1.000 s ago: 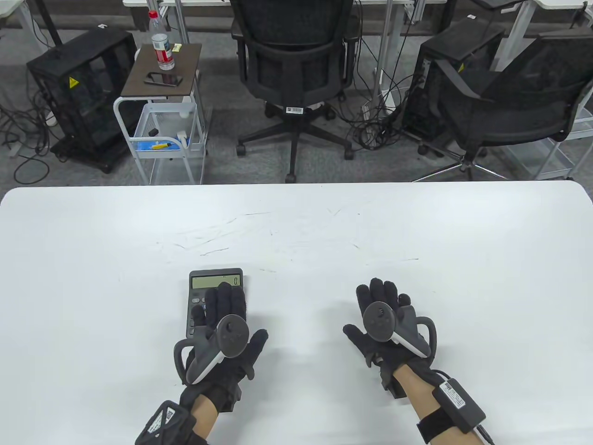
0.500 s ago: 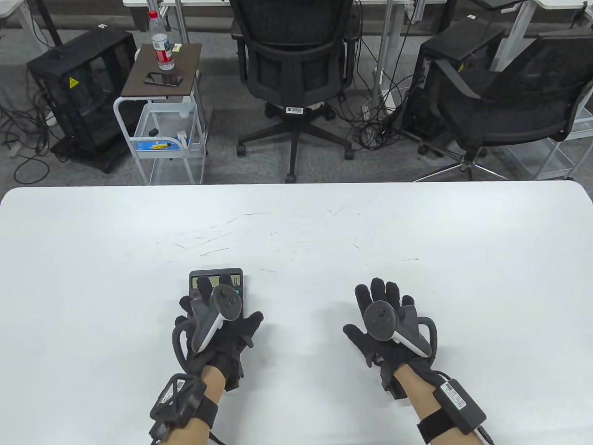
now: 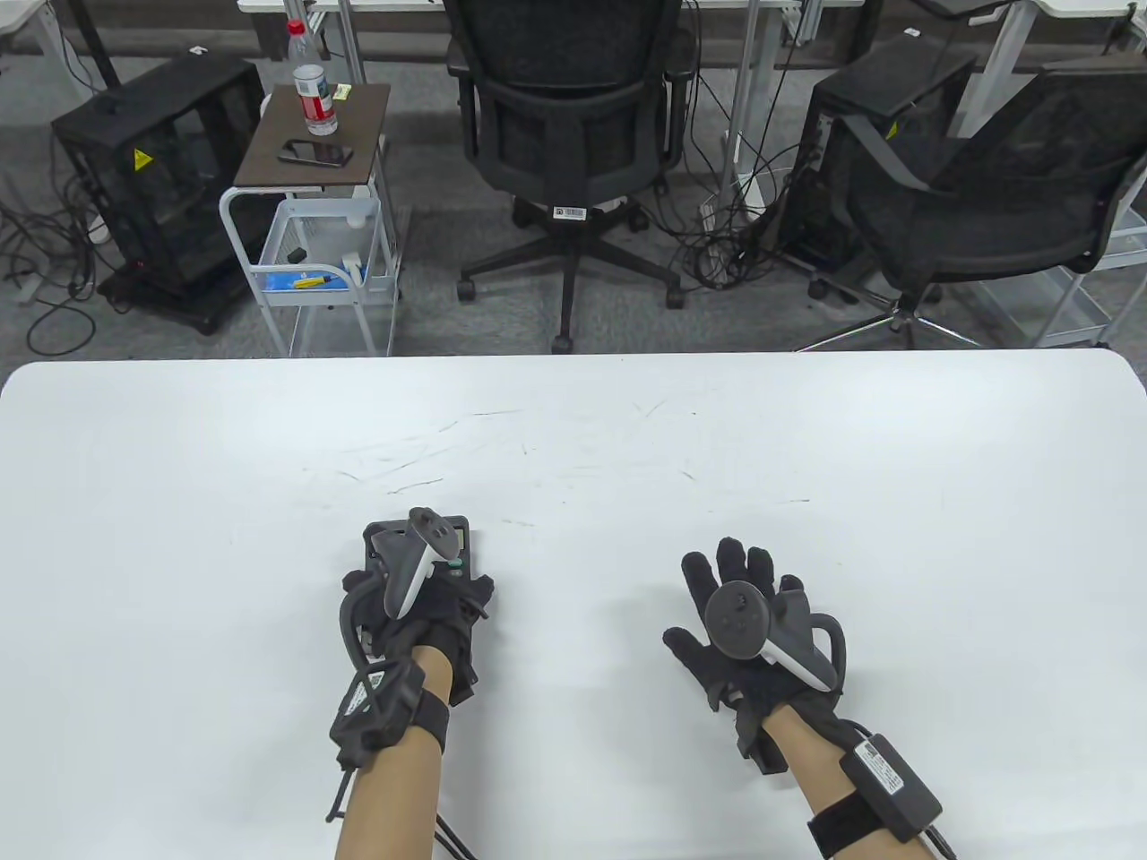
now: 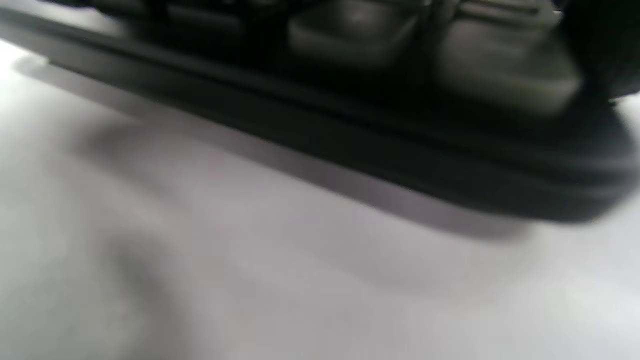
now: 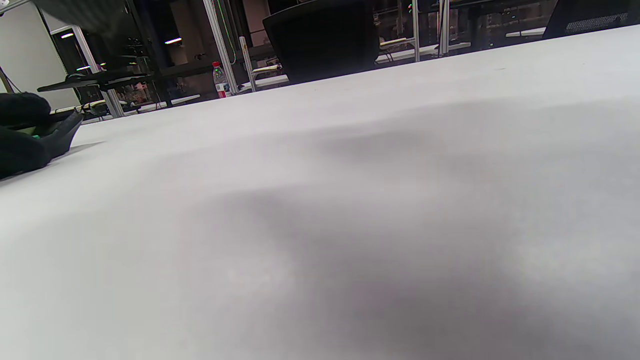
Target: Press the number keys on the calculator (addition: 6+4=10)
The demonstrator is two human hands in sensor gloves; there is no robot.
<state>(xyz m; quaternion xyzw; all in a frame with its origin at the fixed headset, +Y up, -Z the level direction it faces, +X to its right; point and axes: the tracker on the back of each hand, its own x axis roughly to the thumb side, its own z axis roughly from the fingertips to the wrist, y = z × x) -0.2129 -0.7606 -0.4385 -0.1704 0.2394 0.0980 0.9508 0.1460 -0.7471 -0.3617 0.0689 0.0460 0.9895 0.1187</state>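
A dark calculator (image 3: 461,527) lies on the white table (image 3: 573,430), left of centre near the front. My left hand (image 3: 444,605) is over it and covers the display and most of the keys. Its tracker (image 3: 408,560) hides the fingers, so I cannot tell which key they touch. One green key (image 3: 454,564) shows beside the tracker. The left wrist view is blurred and shows the calculator's near edge (image 4: 350,125) and grey keys (image 4: 500,70) very close. My right hand (image 3: 708,573) rests flat on the table to the right, fingers spread, holding nothing.
Beyond the table's far edge stand two office chairs (image 3: 573,134), a small cart (image 3: 314,224) with a bottle (image 3: 312,90) and a phone, and black cabinets. In the right wrist view the left hand (image 5: 25,135) shows at the left edge.
My left hand has moved forward over the calculator and its wrist has risen, so the display and keys are now covered. The right hand has stayed in place.
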